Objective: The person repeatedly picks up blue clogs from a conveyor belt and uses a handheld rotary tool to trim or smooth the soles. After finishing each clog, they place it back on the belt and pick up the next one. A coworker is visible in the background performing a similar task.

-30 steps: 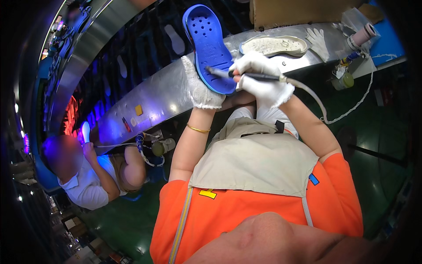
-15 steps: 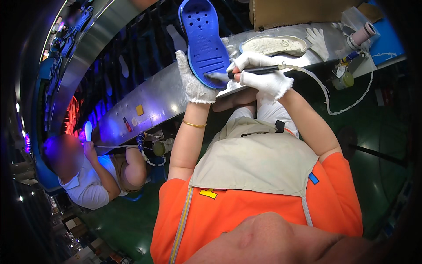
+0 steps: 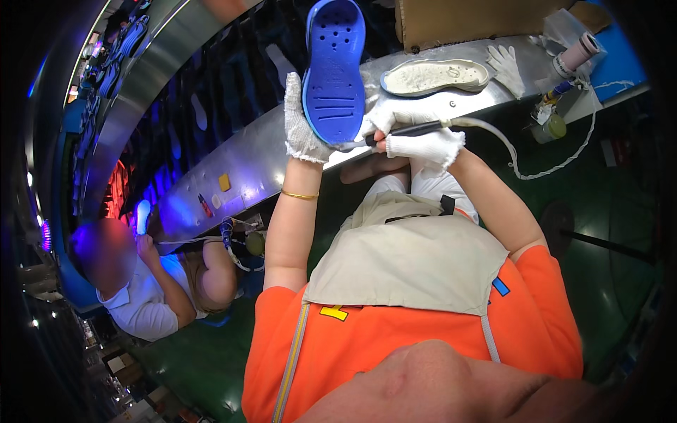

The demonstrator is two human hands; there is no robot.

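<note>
My left hand (image 3: pixel 302 127), in a white knit glove, holds a blue shoe sole (image 3: pixel 336 81) upright from its left side and lower end. The sole has small round holes near the top and slots lower down. In my right hand (image 3: pixel 423 144), also gloved with bare fingertips showing, is a brush (image 3: pixel 417 130) with a black handle and a pale hose (image 3: pixel 486 125) running off its back end. The brush tip lies at the sole's lower rim; whether it touches is hard to tell.
A metal ledge (image 3: pixel 247 151) carries a white sole (image 3: pixel 437 77), a spare white glove (image 3: pixel 505 70) and a yellow block (image 3: pixel 224 182). Beyond it runs a dark conveyor (image 3: pixel 233 84). A cardboard box (image 3: pixel 465 21) stands behind. At left sits another person (image 3: pixel 144 303) holding a pale sole.
The brush tip has moved from the sole's inner face down to its lower rim. The blue sole has turned a little more upright and shifted slightly right.
</note>
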